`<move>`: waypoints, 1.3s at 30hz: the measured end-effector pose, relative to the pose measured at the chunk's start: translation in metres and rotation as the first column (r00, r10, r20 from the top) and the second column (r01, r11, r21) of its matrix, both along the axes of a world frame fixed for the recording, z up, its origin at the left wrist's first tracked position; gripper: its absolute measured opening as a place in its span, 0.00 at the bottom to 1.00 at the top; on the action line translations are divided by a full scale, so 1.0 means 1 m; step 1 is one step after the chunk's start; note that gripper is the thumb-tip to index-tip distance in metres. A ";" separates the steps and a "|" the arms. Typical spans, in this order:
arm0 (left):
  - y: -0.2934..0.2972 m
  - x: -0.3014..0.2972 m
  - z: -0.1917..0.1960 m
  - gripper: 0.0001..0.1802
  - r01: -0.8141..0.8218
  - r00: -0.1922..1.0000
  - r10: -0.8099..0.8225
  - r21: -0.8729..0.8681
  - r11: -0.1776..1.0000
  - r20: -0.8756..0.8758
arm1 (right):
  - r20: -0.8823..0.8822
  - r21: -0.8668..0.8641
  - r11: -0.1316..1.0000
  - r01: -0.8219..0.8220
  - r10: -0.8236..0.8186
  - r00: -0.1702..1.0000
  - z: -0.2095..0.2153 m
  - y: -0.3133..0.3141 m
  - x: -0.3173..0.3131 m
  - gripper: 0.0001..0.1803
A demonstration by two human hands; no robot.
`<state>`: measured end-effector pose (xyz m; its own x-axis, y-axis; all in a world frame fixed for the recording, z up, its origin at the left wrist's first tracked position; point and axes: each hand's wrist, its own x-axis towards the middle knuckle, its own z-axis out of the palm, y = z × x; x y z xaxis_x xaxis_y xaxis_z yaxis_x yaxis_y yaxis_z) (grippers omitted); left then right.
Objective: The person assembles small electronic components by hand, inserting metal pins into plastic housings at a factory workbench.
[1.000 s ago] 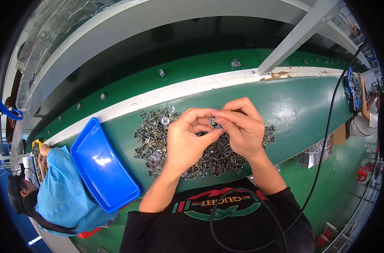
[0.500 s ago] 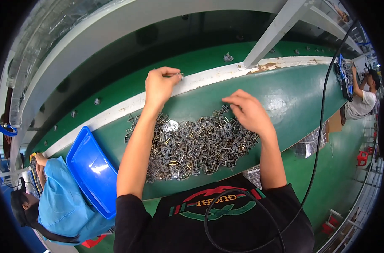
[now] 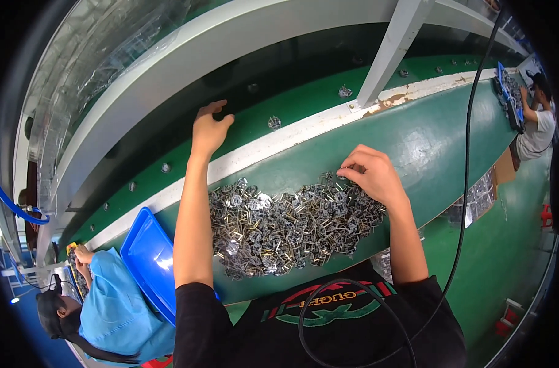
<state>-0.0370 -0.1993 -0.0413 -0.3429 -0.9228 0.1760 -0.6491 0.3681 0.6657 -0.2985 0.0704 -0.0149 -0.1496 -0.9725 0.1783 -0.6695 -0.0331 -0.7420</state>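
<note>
My left hand (image 3: 211, 127) reaches past the white ledge, over the green strip beyond it, its thumb and fingers apart with nothing in them. To its right, a small dark part with metal pins (image 3: 274, 122) lies on that strip. At the far right edge of a big pile of such pinned parts (image 3: 285, 230), my right hand (image 3: 374, 173) has thumb and fingertips pinched together. Whatever is between those fingertips is too small to make out. The pile spreads over the green worktable (image 3: 427, 144) in front of my body.
More pinned parts, one a single part (image 3: 345, 91), sit spaced along the strip. A white ledge (image 3: 304, 132) and a grey post (image 3: 393, 52) border the table. An empty blue tray (image 3: 147, 251) stands left. A black cable (image 3: 468, 141) hangs right. Co-workers sit at both ends.
My left hand has opened and moved away from the small part it held; a part now lies on the strip nearby. My right hand's fingers have closed into a pinch at the pile's edge.
</note>
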 end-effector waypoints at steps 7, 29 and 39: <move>-0.045 -0.094 -0.021 0.28 0.206 0.976 -0.184 -0.219 0.954 0.114 | 0.003 -0.130 0.990 -0.051 0.052 0.999 0.005 -0.003 0.019 0.08; 0.186 -0.018 0.072 0.31 0.207 0.883 -0.184 0.006 0.978 -0.432 | 0.172 -0.445 0.895 -0.023 0.111 0.979 0.052 -0.018 0.076 0.07; 0.207 -0.021 0.077 0.27 0.216 0.908 -0.220 -0.050 0.975 -0.356 | -0.196 -0.466 0.858 -0.217 0.139 0.971 0.055 -0.019 0.082 0.08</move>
